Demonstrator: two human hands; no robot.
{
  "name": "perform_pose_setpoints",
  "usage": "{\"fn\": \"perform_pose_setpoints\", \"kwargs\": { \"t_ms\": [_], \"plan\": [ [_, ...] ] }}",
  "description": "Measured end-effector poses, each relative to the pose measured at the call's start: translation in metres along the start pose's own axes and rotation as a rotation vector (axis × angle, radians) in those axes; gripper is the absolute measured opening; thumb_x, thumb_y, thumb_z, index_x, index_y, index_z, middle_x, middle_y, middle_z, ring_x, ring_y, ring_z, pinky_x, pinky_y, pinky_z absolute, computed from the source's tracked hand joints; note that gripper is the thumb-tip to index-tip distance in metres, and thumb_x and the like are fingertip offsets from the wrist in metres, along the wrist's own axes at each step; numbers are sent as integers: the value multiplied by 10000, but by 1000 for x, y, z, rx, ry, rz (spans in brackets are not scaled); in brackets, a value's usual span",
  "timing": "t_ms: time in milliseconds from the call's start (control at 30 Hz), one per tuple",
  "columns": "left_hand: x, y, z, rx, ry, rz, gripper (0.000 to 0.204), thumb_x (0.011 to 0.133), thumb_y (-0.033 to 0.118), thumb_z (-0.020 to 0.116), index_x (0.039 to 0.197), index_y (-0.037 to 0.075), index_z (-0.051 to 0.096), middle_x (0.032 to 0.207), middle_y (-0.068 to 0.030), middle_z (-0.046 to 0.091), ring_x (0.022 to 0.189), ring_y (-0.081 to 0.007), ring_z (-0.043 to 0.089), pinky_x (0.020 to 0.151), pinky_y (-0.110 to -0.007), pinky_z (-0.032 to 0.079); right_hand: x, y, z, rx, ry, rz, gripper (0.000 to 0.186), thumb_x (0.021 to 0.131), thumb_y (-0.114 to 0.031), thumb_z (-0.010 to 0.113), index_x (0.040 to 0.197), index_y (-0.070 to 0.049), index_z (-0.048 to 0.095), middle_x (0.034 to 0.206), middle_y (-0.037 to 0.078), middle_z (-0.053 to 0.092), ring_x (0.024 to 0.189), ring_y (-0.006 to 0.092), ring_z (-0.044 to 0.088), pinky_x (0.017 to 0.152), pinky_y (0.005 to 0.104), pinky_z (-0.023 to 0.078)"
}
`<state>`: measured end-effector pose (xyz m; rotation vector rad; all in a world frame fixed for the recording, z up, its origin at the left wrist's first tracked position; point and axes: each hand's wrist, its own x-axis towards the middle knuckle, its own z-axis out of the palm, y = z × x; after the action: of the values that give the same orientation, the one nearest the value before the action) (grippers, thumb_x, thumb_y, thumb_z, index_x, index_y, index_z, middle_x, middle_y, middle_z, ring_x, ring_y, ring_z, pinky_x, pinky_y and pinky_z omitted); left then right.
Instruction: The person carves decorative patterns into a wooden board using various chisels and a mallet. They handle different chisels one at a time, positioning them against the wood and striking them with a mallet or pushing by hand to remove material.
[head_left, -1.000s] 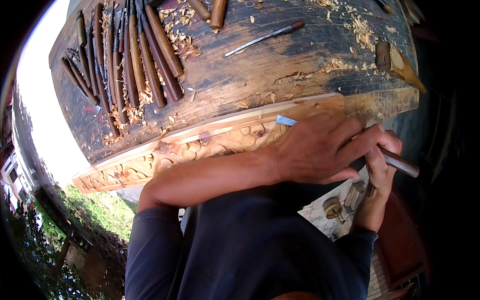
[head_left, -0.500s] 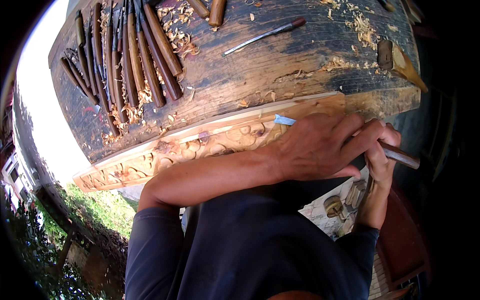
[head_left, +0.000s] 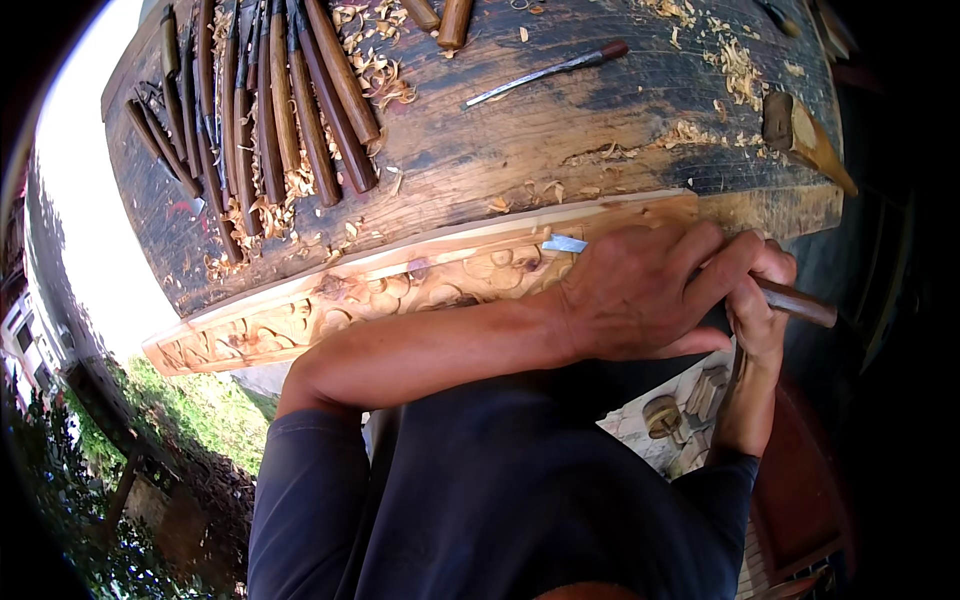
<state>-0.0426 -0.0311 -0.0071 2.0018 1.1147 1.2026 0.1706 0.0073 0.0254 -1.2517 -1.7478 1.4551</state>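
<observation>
- Slightly leftward along the carved board (head_left: 380,290) is where the chisel (head_left: 566,243) and both hands have shifted since the earliest frame; the whole view has drifted a touch too.
- Right hand (head_left: 762,290) is clamped around the chisel's wooden handle, whose butt pokes out free beyond the fist.
- Left hand (head_left: 640,290) lies across the chisel, fingers bent toward the right hand, thumb apart from them; its underside is hidden, so I cannot tell how tightly it closes.
- Only the pale blade end shows past the left hand, pointing left over the board; whether its cutting edge meets the wood is unclear.
- Carved board lies along the near edge of the bench (head_left: 440,150), its left end reaching past the bench's corner. Part of its near edge is covered by the left forearm (head_left: 430,345).
- Beyond the board's far edge, a strip of scarred bench top with loose shavings (head_left: 738,75) leaves room before the row of wooden-handled tools (head_left: 268,130) at the left.
- One slim tool with a dark red handle (head_left: 565,66) lies alone, well apart from both hands.
- Close to the bench's right edge sits a mallet (head_left: 803,135), its handle tip jutting past that edge.
</observation>
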Motion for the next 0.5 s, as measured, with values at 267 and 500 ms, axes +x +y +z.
{"fn": "perform_pose_setpoints", "kwargs": {
  "t_ms": [267,500],
  "plan": [
    [-4,-1,2,-15,83,-41,975,658,500,950,1454,63,593,1116,-52,700,870,-226,742,678,-332,574,13,-9,8,-49,-46,-56,198,886,-175,724,887,21,753,684,43,677,607,97,589,556,306,438],
    [-3,1,0,44,99,-74,936,727,475,915,1490,43,587,1154,-81,718,911,-230,748,702,-335,577,23,-1,12,-10,-65,-108,196,885,-177,731,916,15,758,670,38,660,600,95,578,547,307,433]
  ]
}}
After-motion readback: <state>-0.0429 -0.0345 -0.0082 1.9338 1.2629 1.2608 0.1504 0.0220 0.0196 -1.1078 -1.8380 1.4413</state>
